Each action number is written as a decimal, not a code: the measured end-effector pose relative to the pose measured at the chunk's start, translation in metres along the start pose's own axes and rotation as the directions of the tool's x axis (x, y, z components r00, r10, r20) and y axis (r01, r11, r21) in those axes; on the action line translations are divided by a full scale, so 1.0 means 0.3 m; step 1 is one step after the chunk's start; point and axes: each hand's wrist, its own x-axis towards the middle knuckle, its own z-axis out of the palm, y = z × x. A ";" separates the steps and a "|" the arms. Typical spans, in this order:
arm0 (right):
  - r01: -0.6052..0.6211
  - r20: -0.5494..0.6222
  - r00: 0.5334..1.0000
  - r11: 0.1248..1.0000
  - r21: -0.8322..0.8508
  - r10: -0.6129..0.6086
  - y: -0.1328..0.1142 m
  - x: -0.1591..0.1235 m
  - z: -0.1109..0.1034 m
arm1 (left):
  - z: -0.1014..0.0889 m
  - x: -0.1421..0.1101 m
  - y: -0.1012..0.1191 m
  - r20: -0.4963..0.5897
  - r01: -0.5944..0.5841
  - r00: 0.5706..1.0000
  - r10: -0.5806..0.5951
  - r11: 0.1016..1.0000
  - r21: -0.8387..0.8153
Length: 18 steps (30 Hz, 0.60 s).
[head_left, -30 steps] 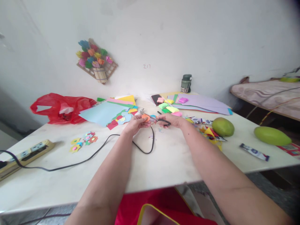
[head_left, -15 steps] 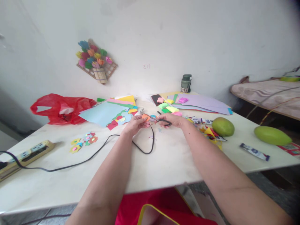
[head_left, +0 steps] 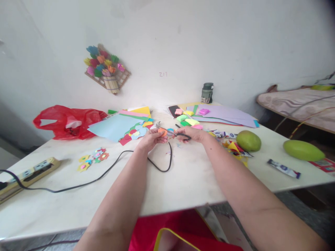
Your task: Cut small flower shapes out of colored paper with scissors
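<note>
We look down over both bare forearms at a pale, smooth tabletop (head_left: 180,184), where our hands meet near the middle. Our left hand (head_left: 153,139) pinches a small piece of orange paper (head_left: 162,131). Our right hand (head_left: 190,133) grips black-handled scissors (head_left: 180,134), the blades pointing left across the paper; we cannot tell how wide they are parted.

Below the hands, a black cable (head_left: 165,170) loops on the surface and runs left to a power strip (head_left: 31,173). Left of the hands lie small paper flowers (head_left: 92,158), and farther back, coloured sheets (head_left: 115,127) beside a red plastic bag (head_left: 70,122). Just beyond the hands are bright soft lumps (head_left: 192,122) and a phone (head_left: 173,111); behind these, near the wall, stands a green bottle (head_left: 207,93). To the right rest two green fruits (head_left: 248,141).

The whitish wall (head_left: 235,42) ahead carries a bouquet decoration (head_left: 104,69), above and left of the hands. Far right, beyond the tabletop, we see what looks like a bed (head_left: 298,103) with a pale patterned cover.
</note>
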 end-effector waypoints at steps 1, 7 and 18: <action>-0.005 -0.005 1.000 1.000 -0.002 0.005 -0.003 -0.001 0.002 | 0.000 0.000 0.000 0.003 -0.001 1.000 0.001 1.000 -0.001; -0.009 -0.065 0.998 0.997 -0.073 0.004 -0.009 -0.004 0.008 | 0.000 0.000 -0.003 0.020 -0.020 1.000 0.021 1.000 -0.007; 0.119 -0.131 0.973 0.896 -0.427 -0.191 -0.019 0.010 -0.007 | -0.012 -0.002 0.001 0.022 -0.069 0.997 0.068 0.997 0.036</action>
